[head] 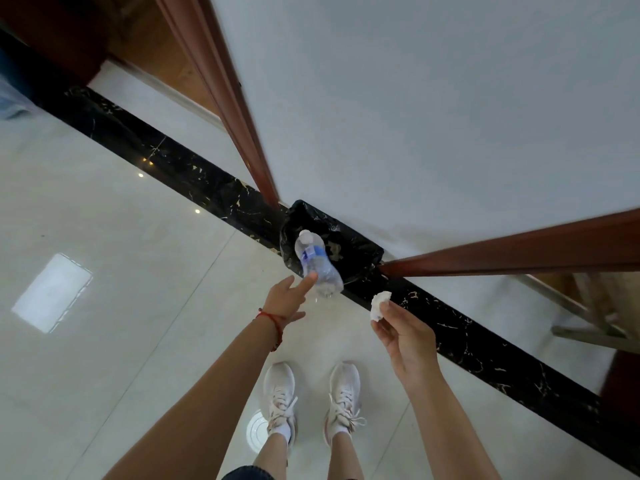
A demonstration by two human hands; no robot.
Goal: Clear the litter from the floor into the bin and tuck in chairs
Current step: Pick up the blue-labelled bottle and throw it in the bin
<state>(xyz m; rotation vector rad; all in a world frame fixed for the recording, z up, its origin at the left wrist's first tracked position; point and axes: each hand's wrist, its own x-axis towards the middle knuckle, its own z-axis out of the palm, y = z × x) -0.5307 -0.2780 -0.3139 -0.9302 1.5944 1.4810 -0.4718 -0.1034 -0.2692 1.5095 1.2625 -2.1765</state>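
Observation:
A bin lined with a black bag [360, 249] stands against the white wall, between two brown door frames. A clear plastic bottle with a blue label [317, 263] hangs tilted over the bin's near rim, cap end towards the wall. My left hand [285, 299] is stretched out just below it, fingers apart, only one fingertip close to the bottle's side. My right hand [403, 332] is raised to the right of the bin and pinches a crumpled white tissue [379, 304] between thumb and fingers.
A black marble strip [180, 168] runs diagonally across the pale glossy floor tiles. Brown door frames [239, 133] flank the bin. A wooden chair leg [595, 323] shows at the far right. My white trainers [311, 400] stand below the hands.

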